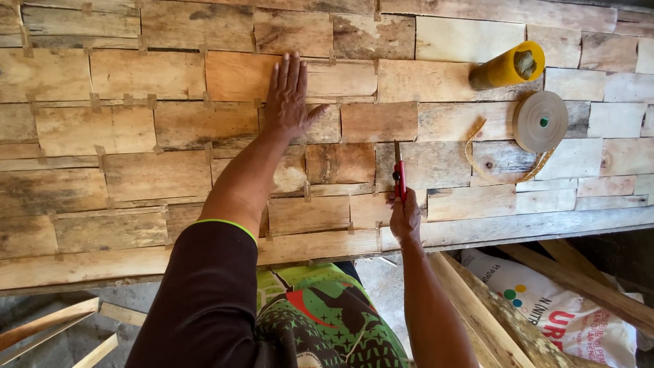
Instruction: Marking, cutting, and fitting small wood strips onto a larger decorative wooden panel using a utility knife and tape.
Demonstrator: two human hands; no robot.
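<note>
A wide sheet of thin wood veneer pieces, joined by short strips of brown tape, lies across the work surface. My left hand rests flat on it with fingers stretched out, pressing on a veneer piece near the top middle. Lower and to the right, my right hand grips a red utility knife, blade pointing away from me along a seam between pieces.
A roll of brown tape with a loose tail lies at the right, and a yellow tube lies behind it. Below the table edge are wooden slats and a white printed sack. More slats lie lower left.
</note>
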